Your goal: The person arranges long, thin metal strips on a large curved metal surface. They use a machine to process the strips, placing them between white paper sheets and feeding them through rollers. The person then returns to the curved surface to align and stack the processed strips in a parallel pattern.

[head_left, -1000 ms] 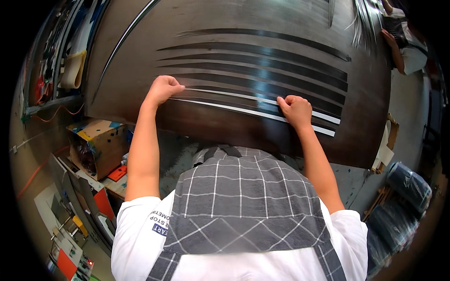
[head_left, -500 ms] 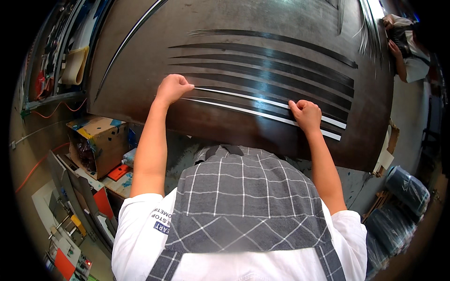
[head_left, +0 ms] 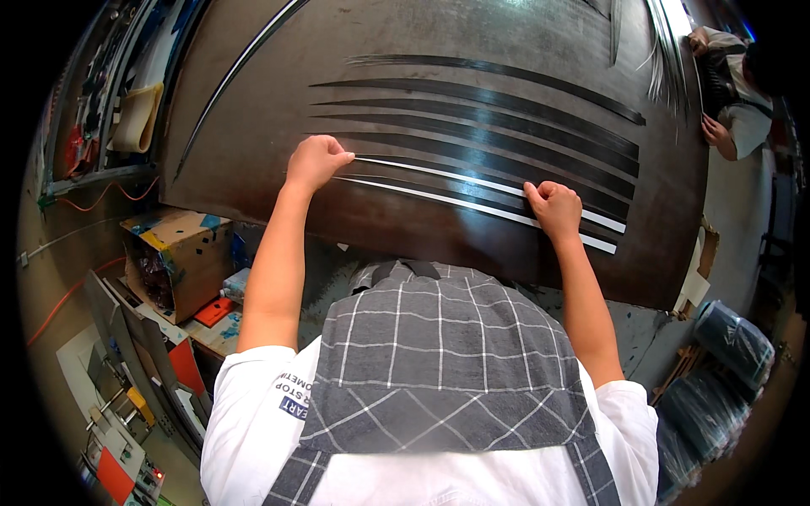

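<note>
Two slim tapering strips with white along them lie near the front of a dark table, pointed ends to the left. My left hand point(head_left: 319, 162) is closed in a pinch at the pointed left end of the upper white-edged strip point(head_left: 472, 180). Further right along that same strip, my right hand point(head_left: 554, 207) is closed, thumb and finger pinched at it. The lower white-edged strip point(head_left: 447, 201) runs nearer to me and passes partly behind my right hand. Beyond them, several black tapering strips point(head_left: 439, 85) are laid out roughly parallel.
A long curved strip point(head_left: 240, 67) lies at the table's point(head_left: 228, 181) left. Bundled thin strips point(head_left: 666, 51) hang over its far right, where a co-worker point(head_left: 734, 93) stands. Below left is a cardboard box point(head_left: 181, 261); plastic-wrapped rolls point(head_left: 709, 405) stand lower right.
My hands keep their pinches on the strip, with hardly any movement; the view has shifted slightly. The co-worker's hand at the right has moved lower along the table edge.
</note>
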### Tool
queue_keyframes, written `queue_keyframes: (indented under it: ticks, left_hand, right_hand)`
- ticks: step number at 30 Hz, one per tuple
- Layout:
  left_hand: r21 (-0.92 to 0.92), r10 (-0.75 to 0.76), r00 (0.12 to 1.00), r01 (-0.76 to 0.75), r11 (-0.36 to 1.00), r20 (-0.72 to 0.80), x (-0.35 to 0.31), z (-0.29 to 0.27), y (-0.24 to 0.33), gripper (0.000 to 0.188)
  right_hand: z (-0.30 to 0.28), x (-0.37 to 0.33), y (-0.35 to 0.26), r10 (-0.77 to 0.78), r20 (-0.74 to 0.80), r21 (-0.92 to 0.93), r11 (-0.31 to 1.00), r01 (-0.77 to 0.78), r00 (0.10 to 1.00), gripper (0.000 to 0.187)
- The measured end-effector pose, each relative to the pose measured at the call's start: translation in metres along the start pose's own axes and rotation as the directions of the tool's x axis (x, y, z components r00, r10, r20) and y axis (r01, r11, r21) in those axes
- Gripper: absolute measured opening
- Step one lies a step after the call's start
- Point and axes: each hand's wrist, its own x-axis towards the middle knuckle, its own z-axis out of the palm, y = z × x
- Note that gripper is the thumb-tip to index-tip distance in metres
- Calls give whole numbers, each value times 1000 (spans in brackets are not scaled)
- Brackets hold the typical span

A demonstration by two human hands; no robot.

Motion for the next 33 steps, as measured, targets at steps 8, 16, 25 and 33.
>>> queue_keyframes:
  ticks: [8,16,25,33]
  left_hand:
    - [31,-45,992,49,998,-114,-3,-25,-42,30]
    - [156,519,740,-505,849,-428,-43,33,25,16]
    - [353,563,797,-473,807,-220,-84,113,68,53]
    - [244,533,695,-478,844,-483,-71,105,56,31]
  right_hand:
    - [5,-1,0,-21,-29,10,1000,22,999,42]
    - [-9,-20,2,152,-168,450,891,-61,974,33]
    - [-18,-72,17,-224,-160,-99,973,210,961,38]
    - [-30,-90,125,22,-155,-166,985,-48,988,43]
